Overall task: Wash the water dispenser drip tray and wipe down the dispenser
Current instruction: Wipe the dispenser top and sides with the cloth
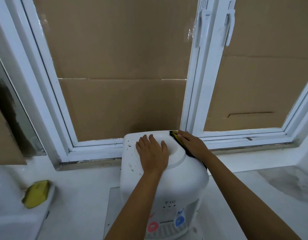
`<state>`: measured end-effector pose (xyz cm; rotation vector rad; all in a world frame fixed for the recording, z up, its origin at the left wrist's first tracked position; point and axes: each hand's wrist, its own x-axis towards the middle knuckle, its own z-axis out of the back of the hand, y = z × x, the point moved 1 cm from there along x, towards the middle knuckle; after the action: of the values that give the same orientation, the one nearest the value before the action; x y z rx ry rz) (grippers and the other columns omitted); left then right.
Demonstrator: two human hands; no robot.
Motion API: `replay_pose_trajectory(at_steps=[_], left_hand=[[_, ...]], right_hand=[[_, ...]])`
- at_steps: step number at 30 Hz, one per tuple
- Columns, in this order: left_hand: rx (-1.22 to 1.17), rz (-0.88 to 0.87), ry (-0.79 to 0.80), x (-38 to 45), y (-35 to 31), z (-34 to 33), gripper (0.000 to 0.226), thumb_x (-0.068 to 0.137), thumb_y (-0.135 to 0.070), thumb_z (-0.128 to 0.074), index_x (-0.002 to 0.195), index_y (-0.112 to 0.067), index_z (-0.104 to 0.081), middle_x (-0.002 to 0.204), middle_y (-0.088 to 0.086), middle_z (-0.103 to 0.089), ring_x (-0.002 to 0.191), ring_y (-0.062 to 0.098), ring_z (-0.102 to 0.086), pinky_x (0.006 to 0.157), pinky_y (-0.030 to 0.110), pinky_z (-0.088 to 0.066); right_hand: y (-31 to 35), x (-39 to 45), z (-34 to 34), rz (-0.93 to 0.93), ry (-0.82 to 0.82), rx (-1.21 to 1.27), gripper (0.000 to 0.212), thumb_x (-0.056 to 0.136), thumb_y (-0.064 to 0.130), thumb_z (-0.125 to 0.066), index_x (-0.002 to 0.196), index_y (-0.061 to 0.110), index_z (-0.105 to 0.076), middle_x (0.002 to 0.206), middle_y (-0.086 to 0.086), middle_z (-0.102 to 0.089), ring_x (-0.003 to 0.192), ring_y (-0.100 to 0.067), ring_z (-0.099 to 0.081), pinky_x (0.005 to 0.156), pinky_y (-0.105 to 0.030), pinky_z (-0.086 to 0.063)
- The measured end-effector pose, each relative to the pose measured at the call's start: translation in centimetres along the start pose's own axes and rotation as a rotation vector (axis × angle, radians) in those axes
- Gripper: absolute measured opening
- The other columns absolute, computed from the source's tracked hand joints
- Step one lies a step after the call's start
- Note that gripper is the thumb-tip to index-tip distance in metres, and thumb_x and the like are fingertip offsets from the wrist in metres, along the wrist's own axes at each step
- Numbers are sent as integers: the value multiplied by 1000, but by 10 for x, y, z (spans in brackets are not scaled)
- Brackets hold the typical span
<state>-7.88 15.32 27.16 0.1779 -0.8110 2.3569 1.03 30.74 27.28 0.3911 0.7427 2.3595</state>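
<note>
1. Position: the white water dispenser (164, 179) stands on the white worktop (80, 196), directly in front of a window frame (191, 101) whose panes are backed with cardboard.
2. Left hand (152, 153): it lies flat and spread on the dispenser top, over the rim of the bottle socket. It grasps nothing and appears to steady the unit.
3. Right hand (193, 144): it presses a yellow-and-black cleaning cloth (174, 135) against the upper right rear edge of the dispenser. The fingers lie extended over the cloth rather than clenched around it.
4. Drip tray (167, 229): the slotted tray sits seated in its recess below the red tap (152, 226) and the blue tap (179, 220). Whether it is washed cannot be told from this view.
5. Progress: wiping of the top is under way. Dark smudges (131, 166) remain on the upper left of the casing, so that area appears untreated. The front panel and sides are judged still to be wiped.
6. Spare item: a yellow sponge (36, 194) rests on a white ledge at the left, well apart from both hands.
</note>
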Motion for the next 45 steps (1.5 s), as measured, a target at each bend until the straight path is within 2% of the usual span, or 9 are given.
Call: replay_pose_trajectory(at_steps=[8,11,15,18,21,27,35,40,45], left_hand=[[-8,8,-73,1,1,-2,64,90,-41,-24,136,-2,-48,142,20,-47,134,35,-40,117,47,-24],[-19,9,-86,1,0,-2,63,91,-40,-24,135,-3,-49,141,20,-48,133,35,-42,116,46,-25],[-35,17,-75,1,0,-3,62,92,-41,-24,137,-4,-47,143,18,-47,134,34,-40,116,46,-23],[-36,15,-29,1,2,-3,54,100,-39,-29,142,-7,-40,149,15,-38,140,30,-32,119,43,-16],[-34,2,-29,0,1,-2,57,98,-40,-25,141,-7,-41,149,15,-39,139,31,-33,119,44,-17],[-2,11,-25,2,1,-4,53,100,-39,-30,141,-7,-41,148,15,-40,138,31,-33,119,43,-17],[31,2,-29,3,1,-4,51,100,-38,-31,140,-8,-42,147,14,-40,137,30,-34,118,43,-18],[35,-14,-37,1,1,-3,51,100,-37,-32,139,-5,-42,146,16,-41,136,31,-33,118,44,-18],[45,-11,-23,2,2,-2,51,100,-37,-31,139,-4,-42,146,16,-40,136,31,-33,118,43,-18]], right_hand=[[45,57,-10,115,197,-251,54,102,55,-20,147,33,-40,154,8,-38,144,-17,-30,112,-40,-28],[52,65,-11,70,228,-209,58,98,63,-22,138,35,-51,145,4,-50,131,-21,-47,106,-39,-35],[42,72,-10,-18,229,-198,64,94,70,-21,137,34,-51,144,3,-51,129,-25,-49,110,-46,-35],[22,78,-7,-110,169,-208,68,93,69,-23,134,24,-55,138,-7,-56,122,-30,-53,105,-44,-39],[2,71,-5,-117,103,-140,55,102,51,-26,131,15,-57,133,-14,-58,116,-30,-56,97,-38,-42],[1,2,1,-63,-9,65,45,101,53,-29,143,41,-43,156,4,-34,144,-18,-31,114,-38,-24],[-1,-98,-13,-52,-179,-50,45,104,44,-27,149,40,-28,159,13,-23,147,-10,-23,115,-30,-24],[-16,-126,-58,-10,-299,-308,64,98,59,5,153,39,-18,161,12,-19,150,-12,-10,120,-38,-23],[-2,-112,-47,-60,-360,-204,56,100,54,-9,152,39,-24,159,9,-27,148,-13,-22,116,-38,-32]])
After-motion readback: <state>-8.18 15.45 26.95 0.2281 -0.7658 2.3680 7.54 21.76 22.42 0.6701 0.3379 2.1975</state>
